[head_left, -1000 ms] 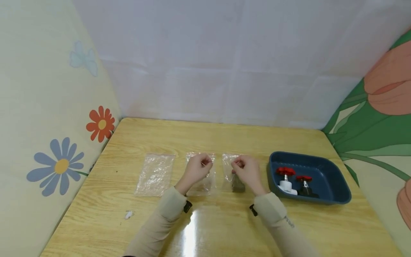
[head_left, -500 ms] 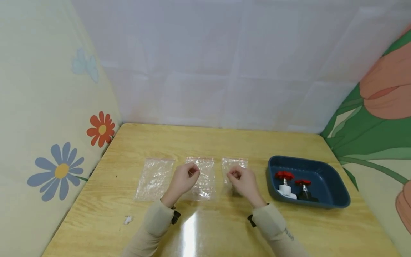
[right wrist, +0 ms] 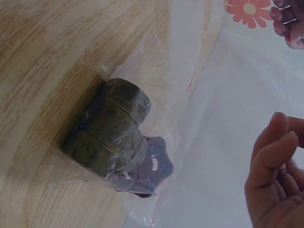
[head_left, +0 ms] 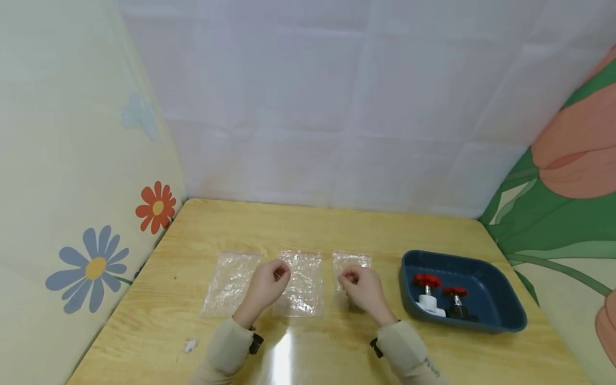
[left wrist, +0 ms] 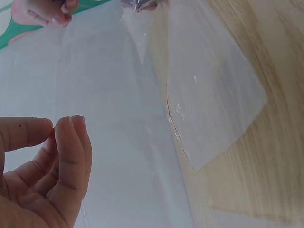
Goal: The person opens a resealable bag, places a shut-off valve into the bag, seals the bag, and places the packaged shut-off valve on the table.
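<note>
My left hand hovers between the left plastic bag and the middle plastic bag. Its thumb meets the curled fingertips in the left wrist view, with nothing visible between them. Over the right plastic bag is my right hand, fingers curled, no object seen in it. Inside that bag lies a dark valve with a dark red handle; in the head view my hand mostly covers it. The bags are clear zip bags lying on the table.
A dark blue tray stands at the right of the wooden table. It holds a white valve and a black valve, both with red handles. A white wall rises behind the table.
My left hand has moved left, off the middle bag. The right hand stays near the right bag. The head view has tilted up, so everything sits lower.
</note>
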